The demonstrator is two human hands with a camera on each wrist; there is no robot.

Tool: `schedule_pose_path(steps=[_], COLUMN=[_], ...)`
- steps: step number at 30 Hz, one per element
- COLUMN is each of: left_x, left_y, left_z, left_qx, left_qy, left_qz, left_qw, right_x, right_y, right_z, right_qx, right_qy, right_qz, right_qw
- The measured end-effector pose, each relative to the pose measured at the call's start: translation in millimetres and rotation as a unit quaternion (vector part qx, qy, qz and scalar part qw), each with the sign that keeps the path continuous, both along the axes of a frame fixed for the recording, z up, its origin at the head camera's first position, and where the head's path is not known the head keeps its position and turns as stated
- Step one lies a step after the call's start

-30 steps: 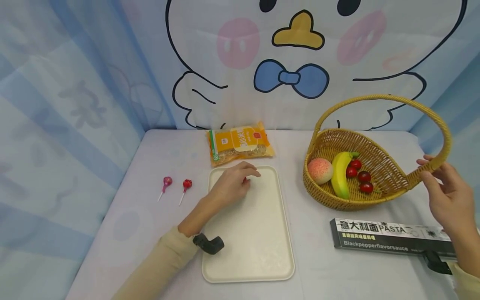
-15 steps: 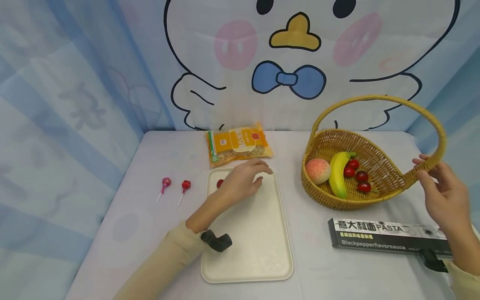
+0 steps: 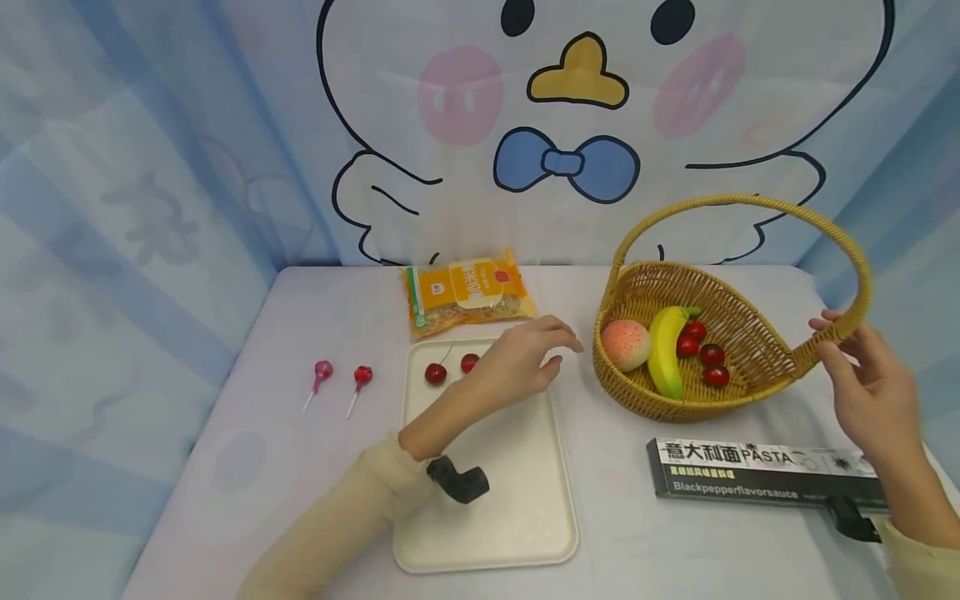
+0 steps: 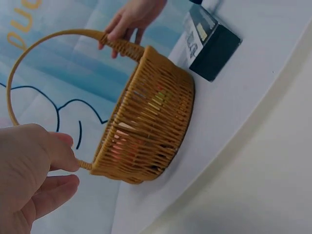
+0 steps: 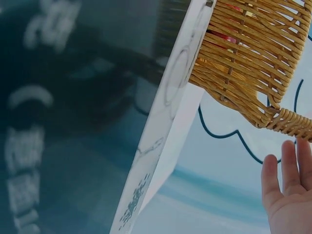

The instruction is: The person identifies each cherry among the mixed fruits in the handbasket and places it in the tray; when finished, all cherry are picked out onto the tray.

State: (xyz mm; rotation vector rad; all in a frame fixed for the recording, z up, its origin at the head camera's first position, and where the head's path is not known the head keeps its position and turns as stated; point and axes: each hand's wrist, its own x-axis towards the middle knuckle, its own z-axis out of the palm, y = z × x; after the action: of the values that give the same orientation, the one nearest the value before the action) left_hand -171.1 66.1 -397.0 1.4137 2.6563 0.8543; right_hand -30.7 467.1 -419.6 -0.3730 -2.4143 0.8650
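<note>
My left hand (image 3: pixel 528 360) hovers over the cream tray's (image 3: pixel 487 508) upper right corner. Its fingers are relaxed, hold nothing and point toward the wicker basket (image 3: pixel 675 407). Two red cherries (image 3: pixel 435 372) lie on the tray just left of it. My right hand (image 3: pixel 862 383) holds the basket handle (image 3: pixel 840 329) near its right base. Inside the basket are a peach (image 3: pixel 626 344), a banana (image 3: pixel 663 354) and several cherries (image 3: pixel 705 354). The left wrist view shows the left hand (image 4: pixel 29 170) close to the basket (image 4: pixel 146 126). In the right wrist view straight fingers (image 5: pixel 287 170) sit below the handle.
An orange food packet (image 3: pixel 465 292) lies behind the tray. Two lollipops (image 3: pixel 341 379) lie to the tray's left. A black pasta box (image 3: pixel 757 471) sits in front of the basket. A cartoon-printed curtain closes off the table's back and sides.
My left hand has left two cherries on the tray's far end and moved right toward the basket. My right hand stays on the basket handle.
</note>
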Motion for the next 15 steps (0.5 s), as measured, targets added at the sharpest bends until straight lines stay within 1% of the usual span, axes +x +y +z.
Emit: schedule_pose_path(steps=[7,12,15], left_x=[4.3,3.3,1.8], left_y=[22.2,41.3,54.2], left_z=[7.6,9.3,10.0], left_qx=[-0.009,-0.008,-0.017], left_qy=[0.025,0.032,0.033], left_qz=[-0.028,-0.045,-0.051], left_qw=[0.9993,0.9984,0.9980], right_x=[1.4,1.0,2.0], right_y=[0.8,0.1,1.4], right_z=[-1.0,0.6,1.0], right_qx=[0.009,0.005,-0.002], right_qy=[0.005,-0.001,-0.009], right_qz=[0.004,-0.001,-0.001], right_qw=[1.000,1.000,1.000])
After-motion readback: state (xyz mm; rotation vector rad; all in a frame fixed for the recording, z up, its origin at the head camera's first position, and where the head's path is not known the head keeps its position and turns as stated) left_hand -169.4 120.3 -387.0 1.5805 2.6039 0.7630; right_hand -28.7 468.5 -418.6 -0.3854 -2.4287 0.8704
